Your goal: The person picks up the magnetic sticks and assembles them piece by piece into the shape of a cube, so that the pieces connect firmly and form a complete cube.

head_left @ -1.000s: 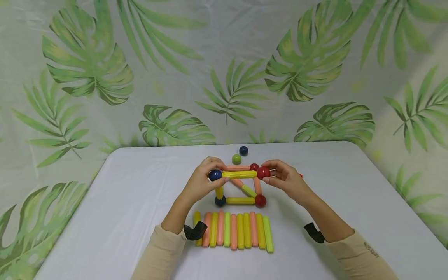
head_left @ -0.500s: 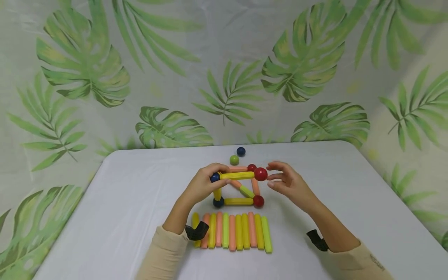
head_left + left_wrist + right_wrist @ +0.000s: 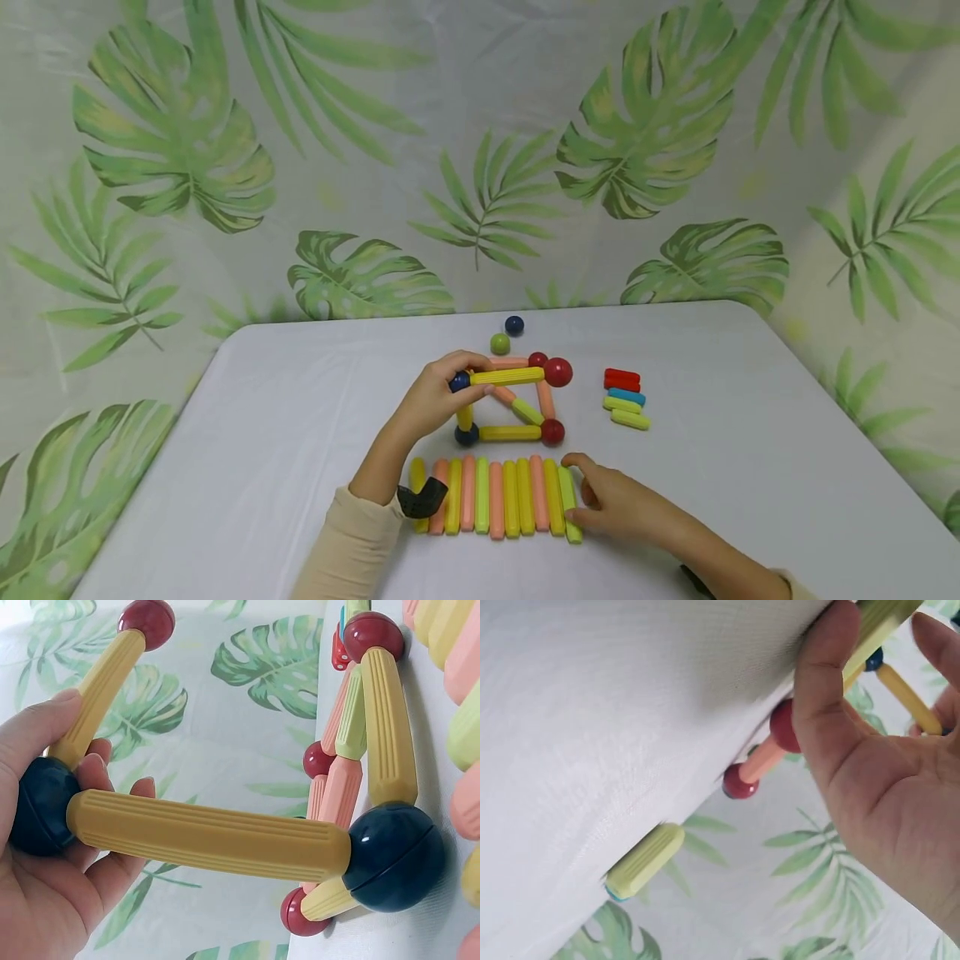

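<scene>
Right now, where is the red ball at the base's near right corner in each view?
Head: red ball, low, right of centre.
Left wrist: red ball, top, right of centre.
Right wrist: red ball, upper right of centre, partly behind right hand.
Shared landmark: peach stick, running to another red ball.

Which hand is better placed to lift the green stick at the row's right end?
Probably the right hand: it is right at the green stick, while the left hand grips the raised blue ball.
</scene>
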`<state>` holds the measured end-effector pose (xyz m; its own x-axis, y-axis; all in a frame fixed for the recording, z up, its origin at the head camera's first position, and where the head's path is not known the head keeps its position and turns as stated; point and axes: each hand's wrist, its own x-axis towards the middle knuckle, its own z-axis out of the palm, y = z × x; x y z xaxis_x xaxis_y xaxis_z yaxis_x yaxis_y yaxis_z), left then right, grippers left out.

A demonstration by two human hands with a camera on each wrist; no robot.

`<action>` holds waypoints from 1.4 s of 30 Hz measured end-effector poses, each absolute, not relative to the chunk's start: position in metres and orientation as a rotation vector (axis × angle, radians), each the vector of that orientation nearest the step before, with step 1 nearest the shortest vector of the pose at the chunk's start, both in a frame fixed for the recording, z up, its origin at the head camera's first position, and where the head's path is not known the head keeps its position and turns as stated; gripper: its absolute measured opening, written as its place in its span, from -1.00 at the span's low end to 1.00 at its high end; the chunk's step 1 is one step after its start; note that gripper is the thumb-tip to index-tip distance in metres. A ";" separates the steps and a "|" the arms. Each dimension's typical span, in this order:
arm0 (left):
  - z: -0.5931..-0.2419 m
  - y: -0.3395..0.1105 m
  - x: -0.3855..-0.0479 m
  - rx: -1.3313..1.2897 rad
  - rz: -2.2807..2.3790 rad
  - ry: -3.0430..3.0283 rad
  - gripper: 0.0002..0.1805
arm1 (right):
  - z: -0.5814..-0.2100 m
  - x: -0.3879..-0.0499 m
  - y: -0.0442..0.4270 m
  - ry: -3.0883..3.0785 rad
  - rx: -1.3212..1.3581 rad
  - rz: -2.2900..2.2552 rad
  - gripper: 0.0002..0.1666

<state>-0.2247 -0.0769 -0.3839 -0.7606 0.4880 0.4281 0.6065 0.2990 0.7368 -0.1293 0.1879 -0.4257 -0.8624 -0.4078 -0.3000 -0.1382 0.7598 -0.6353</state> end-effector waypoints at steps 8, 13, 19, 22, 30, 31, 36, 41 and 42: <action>-0.385 -0.078 -0.224 -1.036 -1.495 -2.418 -0.75 | -0.427 -0.122 0.174 2.616 -0.293 -0.695 -0.31; -0.385 -0.078 -0.223 -1.023 -1.494 -2.428 -0.75 | -0.411 -0.132 0.179 2.694 -0.270 -0.796 -0.35; -0.384 -0.078 -0.224 -1.014 -1.486 -2.426 -0.74 | -0.392 -0.162 0.188 2.840 -0.356 -1.118 -0.59; -0.385 -0.078 -0.224 -1.005 -1.477 -2.434 -0.75 | -0.394 -0.175 0.188 2.810 -0.387 -1.251 -0.63; -0.386 -0.076 -0.223 -1.058 -1.506 -2.412 -0.72 | -0.415 -0.187 0.187 2.705 -0.458 -1.460 -0.63; -0.386 -0.075 -0.223 -1.061 -1.507 -2.412 -0.72 | -0.416 -0.187 0.187 2.695 -0.468 -1.479 -0.63; -0.378 -0.073 -0.217 -1.048 -1.492 -2.421 -0.73 | -0.417 -0.188 0.188 2.695 -0.472 -1.502 -0.63; -0.358 -0.071 -0.202 -1.011 -1.517 -2.396 -0.76 | -0.417 -0.192 0.185 2.709 -0.474 -1.511 -0.65; -0.357 -0.071 -0.201 -1.001 -1.520 -2.396 -0.76 | -0.418 -0.193 0.185 2.700 -0.483 -1.510 -0.65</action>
<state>-0.2014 -0.0709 -0.3570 -0.7709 0.4605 0.4401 0.5943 0.2714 0.7571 -0.1930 0.1847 -0.4177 -0.9524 -0.2709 0.1400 -0.2611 0.4871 -0.8334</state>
